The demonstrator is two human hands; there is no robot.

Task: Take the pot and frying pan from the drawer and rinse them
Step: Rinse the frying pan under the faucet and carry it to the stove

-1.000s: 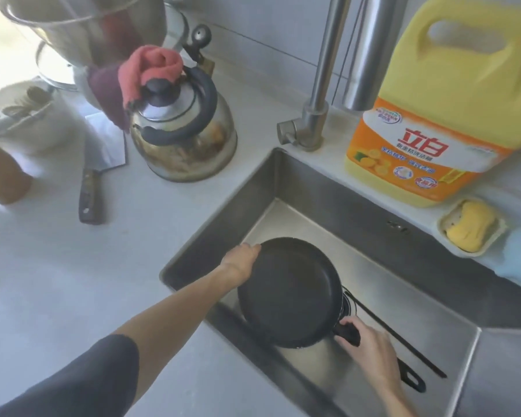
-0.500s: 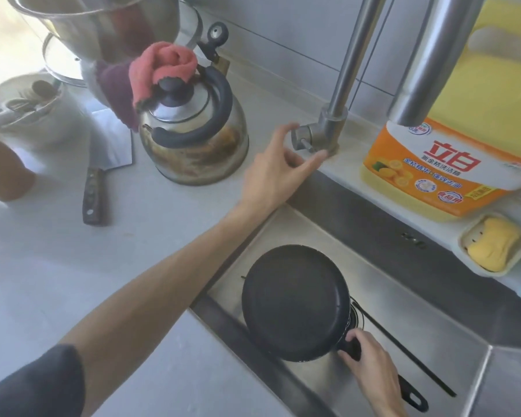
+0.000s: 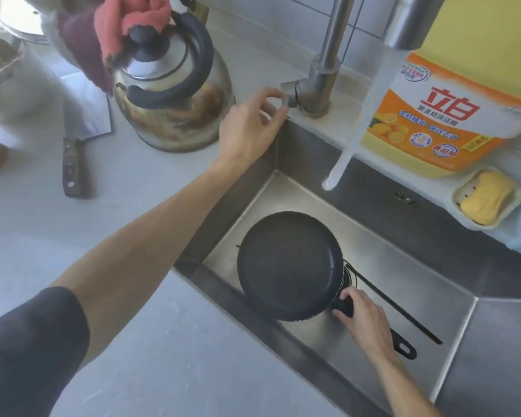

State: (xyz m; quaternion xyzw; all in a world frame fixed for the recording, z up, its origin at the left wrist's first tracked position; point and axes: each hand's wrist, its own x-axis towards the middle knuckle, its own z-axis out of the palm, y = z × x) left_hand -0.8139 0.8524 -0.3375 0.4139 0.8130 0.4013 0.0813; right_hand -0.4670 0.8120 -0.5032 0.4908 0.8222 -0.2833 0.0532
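Observation:
A black frying pan [image 3: 289, 264] sits inside the steel sink [image 3: 388, 266], its black handle pointing to the lower right. My right hand [image 3: 363, 320] grips that handle close to the pan's rim. My left hand [image 3: 250, 124] reaches across the counter and pinches the small lever of the steel faucet [image 3: 319, 85]. Water [image 3: 355, 127] streams from the spout and falls toward the sink behind the pan. No pot is visible in the sink.
A steel kettle [image 3: 172, 94] with a pink cloth on its lid stands left of the faucet. A cleaver [image 3: 79, 139] lies on the white counter. A yellow detergent jug [image 3: 451, 94] and a soap dish [image 3: 484, 200] sit on the back ledge.
My left hand left the pan's rim, went up to the faucet lever and took hold of it. Water now runs from the spout. My right hand kept its grip on the handle.

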